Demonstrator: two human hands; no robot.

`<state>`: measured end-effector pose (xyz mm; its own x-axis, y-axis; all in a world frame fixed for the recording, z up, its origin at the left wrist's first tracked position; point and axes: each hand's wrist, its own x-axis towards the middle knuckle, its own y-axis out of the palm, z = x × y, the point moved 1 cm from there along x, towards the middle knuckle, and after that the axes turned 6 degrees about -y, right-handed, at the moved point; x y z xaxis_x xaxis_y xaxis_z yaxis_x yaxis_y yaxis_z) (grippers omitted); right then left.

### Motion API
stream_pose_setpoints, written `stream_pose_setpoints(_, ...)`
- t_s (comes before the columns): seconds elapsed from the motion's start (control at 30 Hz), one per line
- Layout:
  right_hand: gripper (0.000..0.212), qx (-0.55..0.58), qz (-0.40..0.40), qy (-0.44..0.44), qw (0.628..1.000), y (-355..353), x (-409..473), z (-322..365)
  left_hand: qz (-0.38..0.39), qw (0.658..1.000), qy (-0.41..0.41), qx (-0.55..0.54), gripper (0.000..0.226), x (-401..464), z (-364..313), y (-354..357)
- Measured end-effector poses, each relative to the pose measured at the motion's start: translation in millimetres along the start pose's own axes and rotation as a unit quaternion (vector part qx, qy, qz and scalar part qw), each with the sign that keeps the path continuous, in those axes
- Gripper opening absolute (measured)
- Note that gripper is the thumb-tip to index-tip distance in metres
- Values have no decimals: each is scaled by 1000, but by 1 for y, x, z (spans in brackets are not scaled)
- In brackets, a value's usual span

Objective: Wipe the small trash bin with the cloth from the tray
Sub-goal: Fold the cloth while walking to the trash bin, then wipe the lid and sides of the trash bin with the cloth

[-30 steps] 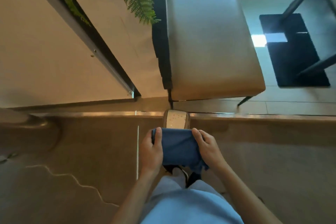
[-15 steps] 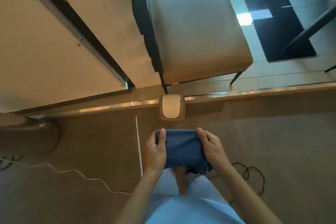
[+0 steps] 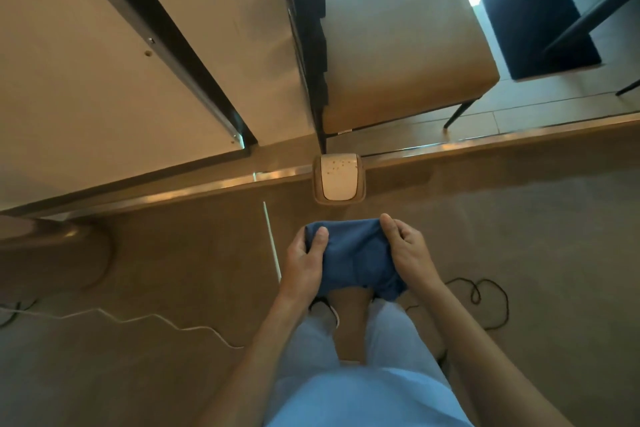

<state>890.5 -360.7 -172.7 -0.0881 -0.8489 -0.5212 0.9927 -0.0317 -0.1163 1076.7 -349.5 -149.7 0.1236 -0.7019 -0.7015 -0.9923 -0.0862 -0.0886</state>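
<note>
A small trash bin (image 3: 338, 178) with a tan body and a white speckled lid stands on the floor against a metal floor strip, seen from above. Just below it in the view I hold a folded blue cloth (image 3: 353, 255) stretched between both hands. My left hand (image 3: 306, 258) grips its left end with the thumb on top. My right hand (image 3: 407, 250) grips its right end, and a loose corner of cloth hangs beneath that hand. The cloth is apart from the bin, a short way nearer to me. No tray is in view.
A beige upholstered bench (image 3: 398, 35) on thin black legs stands beyond the bin. A white cable (image 3: 152, 319) snakes across the floor at the left and a black cord (image 3: 485, 295) lies coiled at the right. A rounded base (image 3: 52, 250) sits far left. A dark mat (image 3: 530, 7) lies back right.
The view has tilted and drawn back, so the bin now shows fully beyond the cloth instead of partly behind it. Both hands keep their hold on the cloth.
</note>
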Motion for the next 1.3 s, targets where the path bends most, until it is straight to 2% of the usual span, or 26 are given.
stream_pose_setpoints(0.2, 38, 14, -10, 11, 1000, 35, 13, 2, -5, 1000, 9, 16, 10, 26, -3, -22)
stream_pose_setpoints(0.43, 29, 20, 8, 15, 1000, 47, 45, -18, -17, 996, 60, 56, 6, 65, 9, -23)
stream_pose_setpoints(0.7, 23, 5, 29, -3, 1000, 47, 111, -77, -57, 987, 119, 92, 15, 138, 49, 1)
stream_pose_setpoints(0.93, 19, -44, 25, -37, 998, 62, 188, -137, -94, 964, 210, 133, 21, 223, 100, 23)
stream_pose_setpoints(1.13, 23, 20, 87, -67, 994, 91, 248, -178, -97, 938, 285, 172, 29, 296, 151, 42)
stream_pose_setpoints(1.3, 29, 86, 169, -74, 979, 91, 297, -211, -48, 922, 331, 195, 41, 349, 182, 48)
